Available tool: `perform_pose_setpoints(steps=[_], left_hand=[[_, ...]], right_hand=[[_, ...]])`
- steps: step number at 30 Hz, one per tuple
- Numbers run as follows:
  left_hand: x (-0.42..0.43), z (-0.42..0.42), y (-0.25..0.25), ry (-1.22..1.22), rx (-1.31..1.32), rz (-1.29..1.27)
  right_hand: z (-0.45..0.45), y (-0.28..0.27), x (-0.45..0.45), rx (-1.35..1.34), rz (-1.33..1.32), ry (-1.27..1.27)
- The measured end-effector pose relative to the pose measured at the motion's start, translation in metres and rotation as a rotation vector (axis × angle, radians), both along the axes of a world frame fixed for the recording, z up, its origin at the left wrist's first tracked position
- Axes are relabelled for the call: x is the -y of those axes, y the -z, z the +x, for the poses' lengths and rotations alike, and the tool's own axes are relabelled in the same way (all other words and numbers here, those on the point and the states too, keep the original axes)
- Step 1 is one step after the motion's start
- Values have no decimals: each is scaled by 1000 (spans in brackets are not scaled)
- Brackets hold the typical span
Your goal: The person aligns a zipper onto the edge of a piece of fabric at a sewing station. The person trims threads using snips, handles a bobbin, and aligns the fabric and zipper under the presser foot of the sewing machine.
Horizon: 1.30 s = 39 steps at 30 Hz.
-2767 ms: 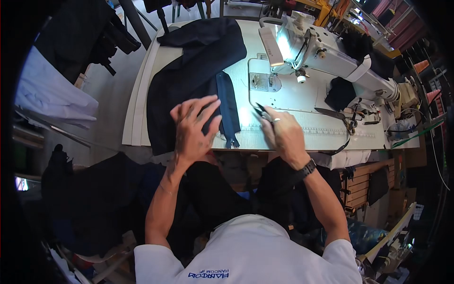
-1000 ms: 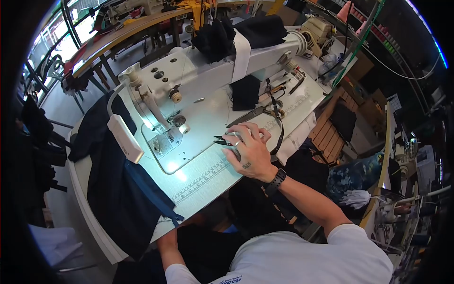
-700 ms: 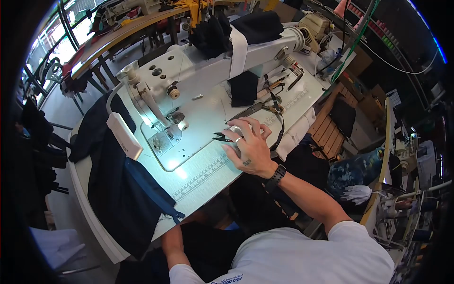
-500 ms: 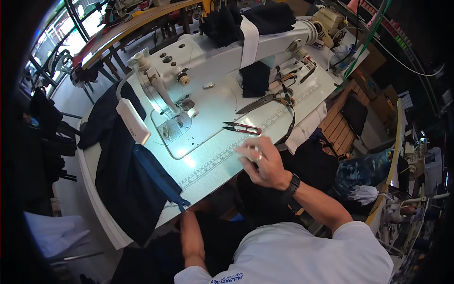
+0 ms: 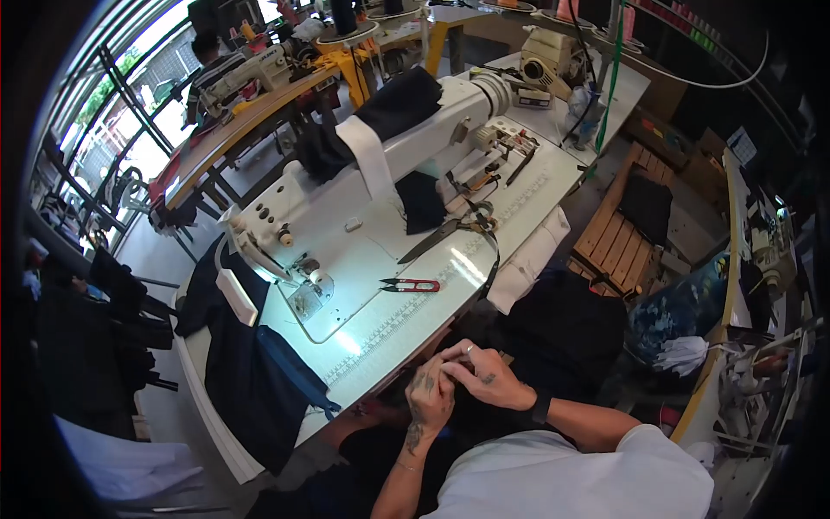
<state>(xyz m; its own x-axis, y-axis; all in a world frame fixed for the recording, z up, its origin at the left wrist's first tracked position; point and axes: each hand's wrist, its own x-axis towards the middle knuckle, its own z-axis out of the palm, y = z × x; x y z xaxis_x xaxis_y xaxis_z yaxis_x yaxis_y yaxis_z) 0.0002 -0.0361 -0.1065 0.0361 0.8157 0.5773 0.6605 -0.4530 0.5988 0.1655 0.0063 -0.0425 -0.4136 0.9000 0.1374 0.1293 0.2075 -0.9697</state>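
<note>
My left hand (image 5: 430,392) and my right hand (image 5: 490,378) meet in front of the table's near edge, above my lap. Both have their fingers curled in and their fingertips together; whatever is pinched there, if anything, is too small or hidden. On the white sewing table (image 5: 380,363), closest to my hands, lie red-handled thread snips (image 5: 411,285). Beyond them are large fabric scissors (image 5: 441,236) with a dark strap. The white sewing machine (image 5: 298,216) stands behind. At the left, dark fabric (image 5: 251,389) with a blue zipper strip (image 5: 294,368) hangs over the edge.
Dark cloth and a white band (image 5: 367,156) drape over the machine arm. A small dark fabric piece (image 5: 421,202) lies beside it. Right of the table stands a slatted wooden bench (image 5: 609,229). White cloth (image 5: 527,264) hangs at the near edge. Another person sits at a far machine.
My left hand has come up from below the table edge. My right hand has drawn back from beside the snips, and the two now meet. The view has shifted upward.
</note>
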Motion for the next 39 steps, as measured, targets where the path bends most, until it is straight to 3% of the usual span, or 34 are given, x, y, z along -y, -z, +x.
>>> perform_pose_setpoints(steps=[4, 10, 14, 18, 20, 22, 24, 27, 30, 39], left_hand=[[-10, -1, -57, 101, -33, 7], [-26, 0, -81, 227, -178, -41], [-35, 0, -93, 229, -162, -32], [-47, -21, -102, -62, -75, -12], [-54, -47, -101, -269, -138, -72], [-63, -77, -93, -304, -220, -114], [-65, -89, -91, -347, -296, -155], [-69, -96, -85, -358, 87, -316], [-68, -99, -81, -335, 215, -323], [-68, -103, -83, -364, 154, -431]], right_hand=[[23, 0, -11, -442, -572, -101], [49, -4, -27, -542, -652, -295], [57, -12, -36, -579, -630, -157], [100, -38, -85, -591, -405, 63], [133, -46, -128, -531, -256, 174], [165, -55, -178, -433, -178, 222], [190, -45, -228, -525, -116, 124], [198, -58, -247, -539, -49, 68], [191, -66, -245, -521, 27, 47], [175, -55, -232, -415, 142, 84]])
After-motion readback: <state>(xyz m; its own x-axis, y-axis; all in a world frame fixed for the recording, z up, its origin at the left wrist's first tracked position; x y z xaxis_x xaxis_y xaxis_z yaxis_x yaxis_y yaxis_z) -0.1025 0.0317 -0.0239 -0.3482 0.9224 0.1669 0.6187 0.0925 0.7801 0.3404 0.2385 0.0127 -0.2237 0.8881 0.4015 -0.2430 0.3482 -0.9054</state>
